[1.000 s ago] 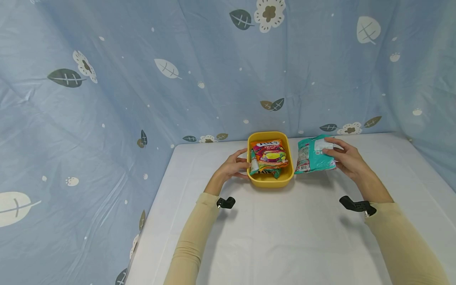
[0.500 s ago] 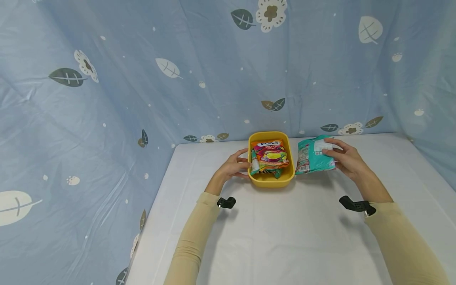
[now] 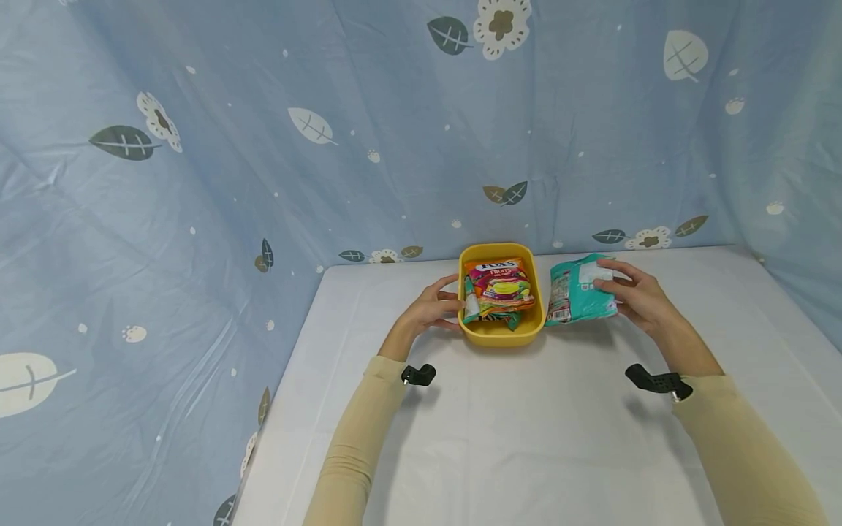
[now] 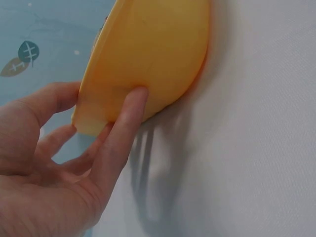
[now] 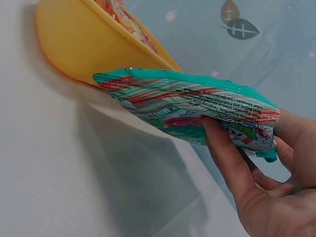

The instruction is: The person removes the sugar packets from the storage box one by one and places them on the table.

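A yellow box (image 3: 496, 340) holds a pile of candy bags, topped by an orange and purple bag of fruit candy (image 3: 501, 283). My left hand (image 3: 430, 305) rests its extended, spread fingers on the box's left outer wall and rim. To the right of the box, my right hand (image 3: 641, 296) pinches a teal candy bag (image 3: 579, 292) by its right end. In the right wrist view the bag (image 5: 192, 106) lies nearly flat above the table, casting a shadow below it.
A white cloth (image 3: 526, 438) covers the table. Blue patterned curtain (image 3: 395, 146) stands behind and to the left, close to the box's back edge. A black wrist mount (image 3: 658, 380) sits on each forearm.
The teal candy bag and my right hand have dropped slightly. My left hand stays at the yellow box, which has not visibly moved on the table.
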{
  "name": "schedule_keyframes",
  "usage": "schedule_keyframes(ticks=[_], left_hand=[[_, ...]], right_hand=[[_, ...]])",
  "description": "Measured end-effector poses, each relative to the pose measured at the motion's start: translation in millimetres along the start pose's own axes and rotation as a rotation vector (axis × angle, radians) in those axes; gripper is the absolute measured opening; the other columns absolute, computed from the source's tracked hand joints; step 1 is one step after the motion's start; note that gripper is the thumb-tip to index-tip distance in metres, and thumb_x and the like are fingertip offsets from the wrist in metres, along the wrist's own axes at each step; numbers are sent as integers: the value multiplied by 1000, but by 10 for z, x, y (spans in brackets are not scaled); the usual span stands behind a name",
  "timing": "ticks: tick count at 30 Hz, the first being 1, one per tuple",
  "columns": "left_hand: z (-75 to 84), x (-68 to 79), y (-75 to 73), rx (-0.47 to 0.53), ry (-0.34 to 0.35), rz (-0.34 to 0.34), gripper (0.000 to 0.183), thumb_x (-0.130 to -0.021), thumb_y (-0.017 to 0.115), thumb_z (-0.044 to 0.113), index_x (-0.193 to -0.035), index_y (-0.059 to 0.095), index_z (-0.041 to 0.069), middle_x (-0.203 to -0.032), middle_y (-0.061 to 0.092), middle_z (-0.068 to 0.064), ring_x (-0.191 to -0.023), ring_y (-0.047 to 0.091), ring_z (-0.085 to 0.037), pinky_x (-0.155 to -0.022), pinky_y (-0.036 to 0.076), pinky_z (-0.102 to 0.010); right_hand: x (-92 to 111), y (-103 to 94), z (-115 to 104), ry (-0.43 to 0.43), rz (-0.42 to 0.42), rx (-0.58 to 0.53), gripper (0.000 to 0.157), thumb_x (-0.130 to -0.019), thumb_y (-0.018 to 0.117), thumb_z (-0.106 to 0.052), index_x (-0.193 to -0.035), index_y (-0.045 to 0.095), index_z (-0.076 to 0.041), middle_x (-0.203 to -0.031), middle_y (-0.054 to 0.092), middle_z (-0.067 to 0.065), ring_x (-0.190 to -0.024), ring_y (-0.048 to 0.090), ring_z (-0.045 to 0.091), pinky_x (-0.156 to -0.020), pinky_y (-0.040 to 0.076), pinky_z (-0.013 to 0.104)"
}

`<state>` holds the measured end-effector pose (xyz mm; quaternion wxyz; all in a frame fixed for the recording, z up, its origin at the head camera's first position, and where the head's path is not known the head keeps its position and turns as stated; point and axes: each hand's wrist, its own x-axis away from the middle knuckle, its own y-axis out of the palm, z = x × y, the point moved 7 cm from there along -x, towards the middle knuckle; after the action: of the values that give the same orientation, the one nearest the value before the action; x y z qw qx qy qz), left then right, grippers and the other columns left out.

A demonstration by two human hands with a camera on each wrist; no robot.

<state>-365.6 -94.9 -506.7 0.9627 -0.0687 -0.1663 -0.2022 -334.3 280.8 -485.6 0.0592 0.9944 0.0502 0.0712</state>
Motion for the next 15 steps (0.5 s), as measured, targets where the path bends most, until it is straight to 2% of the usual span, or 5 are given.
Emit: schedule_keyframes(ticks=[7,15], left_hand=[[-3,0,3,3,6,1,74,-93,66,9,-153,31,34,-142,45,-19,-109,64,-31,-81,62,-51],[-2,-2,10,14,15,1,72,-94,65,7,-153,32,33,-138,48,-18,-107,65,-31,-79,63,-51]], right_hand=[[12,9,26,11,-7,-23,65,-92,70,-15,-150,39,-16,-102,61,-6,-71,68,7,-49,56,21],[-14,-11,72,24,-9,-2,64,-92,70,-17,-149,41,-17,-100,66,-11,-68,64,5,-46,51,19]])
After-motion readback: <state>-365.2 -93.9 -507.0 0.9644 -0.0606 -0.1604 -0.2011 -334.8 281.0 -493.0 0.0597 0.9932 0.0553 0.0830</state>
